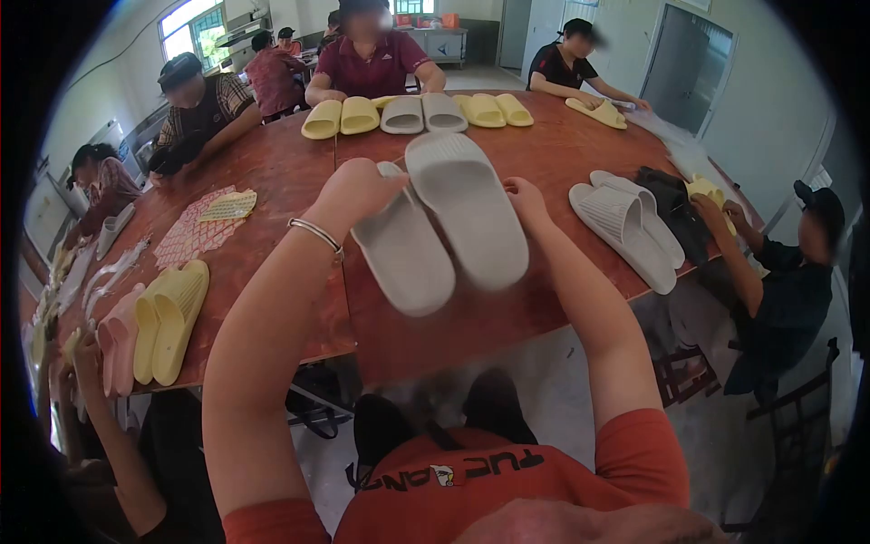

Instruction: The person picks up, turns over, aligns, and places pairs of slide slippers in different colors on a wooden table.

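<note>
Two light grey slippers are held up over the table's front edge, soles away from me. My left hand [367, 189], with a bracelet on its wrist, is closed on the left grey slipper [403, 258] near its strap. The right grey slipper [469, 213] is a little higher and overlaps the left one. My right hand [527, 201] is at its right side, fingers bent against the edge and partly hidden behind it.
The red-brown table [290, 181] bears yellow and grey slippers [412, 115] at the far side, grey slippers [625, 222] at right, yellow slippers [172, 317] and pink slippers [118, 340] at left, and patterned sheets [195, 231]. Several people sit around it.
</note>
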